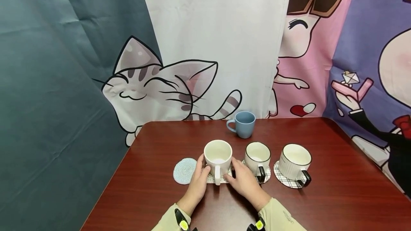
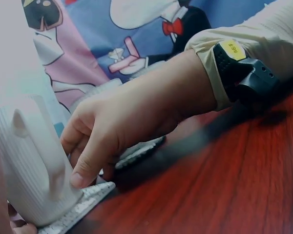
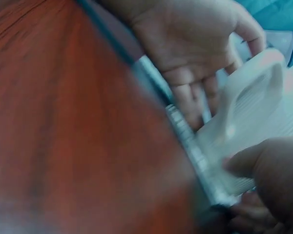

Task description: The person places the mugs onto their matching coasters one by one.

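Observation:
A white ribbed mug [image 1: 218, 154] stands upright on a pale patterned coaster [image 1: 210, 179], its white handle turned toward me. My left hand [image 1: 198, 180] holds the mug's left side, thumb toward the front, the other fingers partly hidden. From the right, my right hand [image 1: 244, 182] holds the same mug low down. In the left wrist view, the right thumb [image 2: 81, 176] touches the mug near the foot of its handle, just above the coaster. The left palm and fingers [image 3: 195, 68] show beside the handle in the right wrist view.
Left of the mug lies a light blue round coaster [image 1: 184, 171]. To the right, two black-rimmed white mugs, a nearer one [image 1: 258, 154] and a farther one [image 1: 295, 163], stand on checked coasters. A blue mug [image 1: 245, 126] stands behind, near the table's [image 1: 144, 195] back edge.

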